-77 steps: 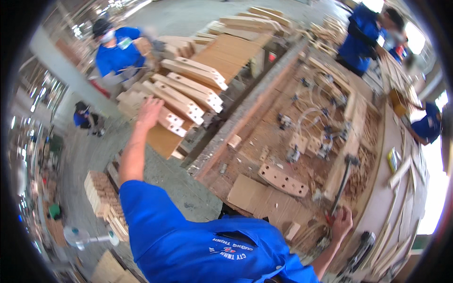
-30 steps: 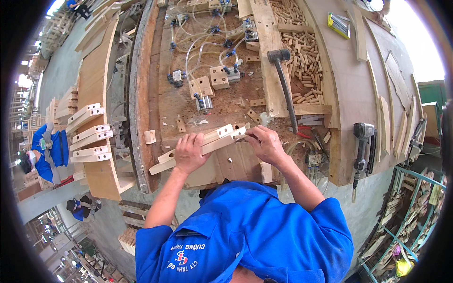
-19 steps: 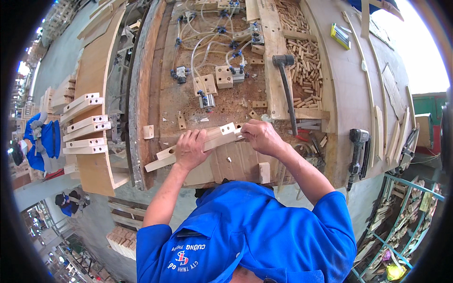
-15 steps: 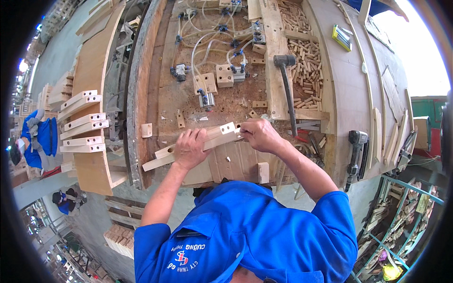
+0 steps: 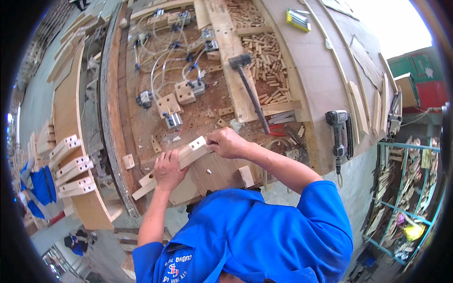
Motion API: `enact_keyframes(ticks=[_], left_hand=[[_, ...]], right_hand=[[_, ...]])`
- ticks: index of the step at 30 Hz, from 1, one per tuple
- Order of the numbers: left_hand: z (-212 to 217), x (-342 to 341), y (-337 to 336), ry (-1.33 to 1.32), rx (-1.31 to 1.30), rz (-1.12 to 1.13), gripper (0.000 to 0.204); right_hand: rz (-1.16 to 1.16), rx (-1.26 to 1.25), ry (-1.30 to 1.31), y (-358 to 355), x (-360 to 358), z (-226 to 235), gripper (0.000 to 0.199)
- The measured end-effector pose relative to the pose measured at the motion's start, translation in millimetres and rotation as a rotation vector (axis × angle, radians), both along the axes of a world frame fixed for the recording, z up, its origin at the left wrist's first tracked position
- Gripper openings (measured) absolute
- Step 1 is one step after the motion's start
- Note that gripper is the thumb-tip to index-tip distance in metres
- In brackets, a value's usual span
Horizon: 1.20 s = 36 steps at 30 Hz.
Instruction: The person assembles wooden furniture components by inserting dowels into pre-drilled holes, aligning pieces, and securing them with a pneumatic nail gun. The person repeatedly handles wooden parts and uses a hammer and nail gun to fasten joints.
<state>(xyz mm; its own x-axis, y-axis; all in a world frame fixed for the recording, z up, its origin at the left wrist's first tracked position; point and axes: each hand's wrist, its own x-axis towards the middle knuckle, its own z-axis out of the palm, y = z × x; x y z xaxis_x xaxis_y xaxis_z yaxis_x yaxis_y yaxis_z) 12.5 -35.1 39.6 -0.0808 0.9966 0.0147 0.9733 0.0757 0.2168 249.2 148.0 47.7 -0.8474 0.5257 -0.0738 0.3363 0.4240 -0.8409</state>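
Two pale wooden bars (image 5: 190, 154) lie slantwise side by side near the front of the workbench, with drilled holes showing towards both ends. My left hand (image 5: 170, 170) is closed over their middle. At their right end my right hand (image 5: 228, 143) has its fingers pinched together, touching or very close to the holed end. Whatever sits in that pinch is hidden by the fingers. A small wooden block (image 5: 246, 177) stands at the bench's front edge, right of the bars.
A black hammer (image 5: 252, 94) lies across a plank beside a compartment of wooden dowels (image 5: 266, 66). Pneumatic clamps with clear hoses (image 5: 172, 115) sit at the back. A nail gun (image 5: 337, 137) lies right, near red-handled pliers (image 5: 281, 130). Holed bars (image 5: 75, 169) rest on a left shelf.
The whole view has swung, so the bench sits further left and tilted. My left hand still grips the bars, and my right hand stays pinched at their right end.
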Motion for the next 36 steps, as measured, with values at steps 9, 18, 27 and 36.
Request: enact_keyframes(ticks=[9, 18, 27, 36], left_hand=[[0.9, 2.1, 6.3, 0.022, 0.039, -0.024, 0.070], [0.7, 0.5, 3.7, 0.005, 0.065, -0.027, 0.070], [-0.7, 1.3, -4.2, 0.022, 0.076, -0.002, 0.070], [-2.8, 0.9, -0.4, 0.047, 0.047, -0.004, 0.070]], right_hand=[[-0.769, 0.195, -0.540, 161.4, 126.3, -11.4, 0.027], [-0.406, 0.270, -0.602, 188.4, 135.1, -42.6, 0.025], [-0.553, -0.123, -0.027, 57.2, 89.6, 30.4, 0.014], [-0.573, -0.284, 0.050, 16.0, 73.7, 17.9, 0.016]])
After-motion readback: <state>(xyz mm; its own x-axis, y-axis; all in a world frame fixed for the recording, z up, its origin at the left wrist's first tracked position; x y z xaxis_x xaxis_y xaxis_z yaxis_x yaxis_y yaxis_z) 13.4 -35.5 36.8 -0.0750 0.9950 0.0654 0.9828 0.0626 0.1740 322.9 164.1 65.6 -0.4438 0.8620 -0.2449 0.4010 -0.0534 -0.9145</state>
